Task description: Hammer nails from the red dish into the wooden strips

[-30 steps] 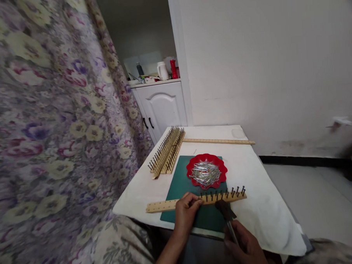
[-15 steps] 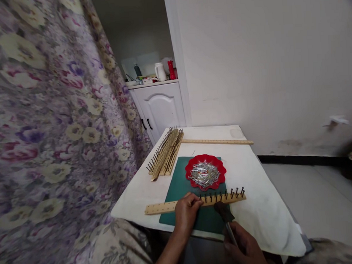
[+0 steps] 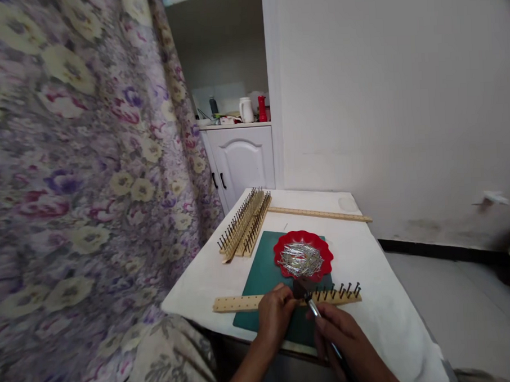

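My left hand (image 3: 275, 317) is closed at the middle of a narrow wooden strip (image 3: 238, 304), fingers pressed on it. Whether a nail is between the fingertips I cannot tell. Several dark nails (image 3: 342, 291) stand up along the strip's right part; its left part shows small holes. In my right hand (image 3: 339, 331) is a hammer (image 3: 313, 308), gripped by its handle. The hammer's dark head is over the strip, just right of my left fingertips, and hides what lies under it. A green mat (image 3: 258, 269) lies beneath the strip.
Just behind the strip, a red scalloped dish (image 3: 279, 264) holds many silvery nails (image 3: 302, 259). Nail-studded wooden strips (image 3: 244, 225) lie at the table's left. Another thin strip (image 3: 319, 213) lies across the back of the white-covered table (image 3: 195, 278). A flowered curtain (image 3: 90, 192) hangs at left.
The hammer and my right hand have moved left and up, bringing the head beside my left fingertips. My left hand stays on the strip. The view has shifted slightly.
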A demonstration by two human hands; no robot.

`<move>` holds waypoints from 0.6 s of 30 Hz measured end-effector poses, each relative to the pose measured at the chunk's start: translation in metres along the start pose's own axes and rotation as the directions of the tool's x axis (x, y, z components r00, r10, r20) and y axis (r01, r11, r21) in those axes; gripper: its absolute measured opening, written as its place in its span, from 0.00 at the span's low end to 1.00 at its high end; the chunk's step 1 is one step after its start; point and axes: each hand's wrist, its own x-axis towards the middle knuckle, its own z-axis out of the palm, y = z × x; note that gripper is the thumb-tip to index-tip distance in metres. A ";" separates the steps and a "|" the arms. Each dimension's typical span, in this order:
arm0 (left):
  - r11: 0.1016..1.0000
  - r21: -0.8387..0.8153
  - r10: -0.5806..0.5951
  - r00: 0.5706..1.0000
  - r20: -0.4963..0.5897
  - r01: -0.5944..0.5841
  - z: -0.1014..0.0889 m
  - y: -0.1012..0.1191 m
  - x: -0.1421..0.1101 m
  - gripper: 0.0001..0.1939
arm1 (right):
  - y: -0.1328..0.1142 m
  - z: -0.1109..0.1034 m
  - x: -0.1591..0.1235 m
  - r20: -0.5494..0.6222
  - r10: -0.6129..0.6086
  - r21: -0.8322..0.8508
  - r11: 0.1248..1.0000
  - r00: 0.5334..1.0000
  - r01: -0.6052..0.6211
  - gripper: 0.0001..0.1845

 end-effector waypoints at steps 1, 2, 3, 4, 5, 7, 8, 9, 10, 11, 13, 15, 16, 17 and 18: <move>1.000 0.003 0.002 1.000 0.003 -0.002 0.000 0.000 0.000 0.09 | 0.001 0.002 0.003 0.002 0.004 -0.005 1.000 1.000 -0.004 0.12; 1.000 0.004 0.001 1.000 0.007 -0.001 -0.001 0.000 0.000 0.09 | 0.002 0.003 0.005 0.001 0.006 -0.013 1.000 1.000 -0.006 0.12; 1.000 0.002 0.000 1.000 0.014 0.000 -0.001 0.000 0.000 0.09 | 0.003 0.003 0.007 0.001 0.009 -0.021 1.000 1.000 -0.009 0.12; 1.000 -0.003 -0.003 1.000 0.020 0.003 -0.001 0.000 -0.001 0.09 | 0.004 0.004 0.008 0.003 0.015 -0.028 0.999 1.000 -0.015 0.13; 1.000 -0.008 -0.006 1.000 0.025 0.006 -0.001 0.000 -0.001 0.10 | 0.005 0.004 0.009 0.008 0.022 -0.035 0.999 1.000 -0.022 0.14; 1.000 -0.016 -0.014 0.999 0.035 0.015 -0.001 0.000 -0.001 0.10 | 0.005 0.005 0.008 0.014 0.037 -0.041 0.999 0.999 -0.036 0.15; 1.000 -0.014 -0.020 0.999 0.038 0.020 -0.001 0.000 -0.001 0.10 | 0.005 0.005 0.008 0.013 0.040 -0.036 0.999 0.999 -0.039 0.15; 1.000 -0.008 -0.027 0.999 0.038 0.027 -0.001 0.000 -0.001 0.10 | 0.005 0.005 0.007 0.011 0.040 -0.030 0.999 0.999 -0.040 0.15; 0.999 -0.003 -0.031 0.999 0.037 0.032 -0.001 0.000 -0.001 0.10 | 0.004 0.005 0.007 0.008 0.039 -0.025 0.999 0.999 -0.038 0.15; 0.999 -0.001 -0.032 0.999 0.036 0.033 -0.001 0.000 -0.001 0.10 | 0.004 0.006 0.007 0.007 0.039 -0.021 0.999 0.999 -0.039 0.15; 0.999 -0.004 -0.032 0.999 0.036 0.032 -0.001 0.000 -0.001 0.10 | 0.004 0.006 0.006 0.003 0.044 -0.026 0.999 0.999 -0.044 0.17; 0.999 0.000 -0.036 0.999 0.036 0.036 -0.002 0.000 -0.001 0.09 | 0.005 0.005 0.005 -0.004 0.058 -0.030 0.998 0.998 -0.058 0.18; 0.999 0.004 -0.037 0.999 0.037 0.037 -0.002 0.000 -0.001 0.09 | 0.006 0.004 0.005 -0.007 0.063 -0.027 0.998 0.998 -0.063 0.19; 0.999 0.008 -0.039 0.999 0.036 0.039 -0.002 0.000 -0.001 0.09 | 0.007 0.002 0.005 -0.005 0.066 -0.024 0.998 0.998 -0.066 0.19; 0.999 0.009 -0.039 0.999 0.034 0.038 -0.002 0.000 -0.001 0.08 | 0.009 0.000 0.004 0.001 0.067 -0.022 0.998 0.998 -0.067 0.20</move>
